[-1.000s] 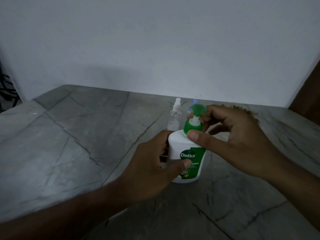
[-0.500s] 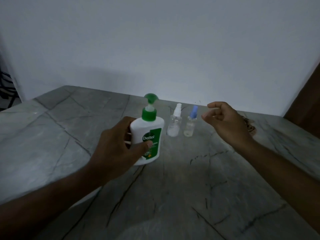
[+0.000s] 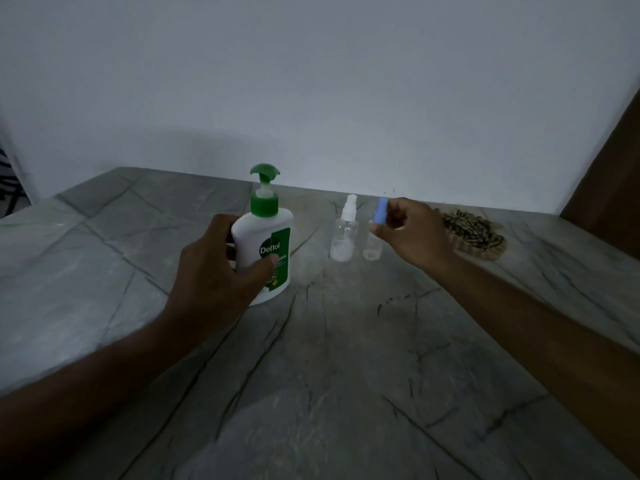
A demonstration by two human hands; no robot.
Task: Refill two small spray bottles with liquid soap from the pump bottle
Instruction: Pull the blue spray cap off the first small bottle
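A white pump bottle (image 3: 260, 237) with a green pump head and green label stands upright on the grey stone table (image 3: 329, 358), left of centre. My left hand (image 3: 216, 271) grips its body from the near side. To its right stand two small clear spray bottles. The one with the white nozzle (image 3: 343, 233) stands alone. The one with the blue nozzle (image 3: 375, 237) is just right of it, and my right hand (image 3: 412, 233) pinches its blue top between thumb and fingers. Both small bottles show a little liquid at the bottom.
A brown and dark patterned brush-like object (image 3: 472, 233) lies at the back right of the table. A white wall (image 3: 311, 81) runs behind the table. A dark wooden edge (image 3: 609, 174) rises at far right.
My left hand has slid the pump bottle left, away from the spray bottles. My right hand let go of the pump head, moved right and took hold of the blue nozzle.
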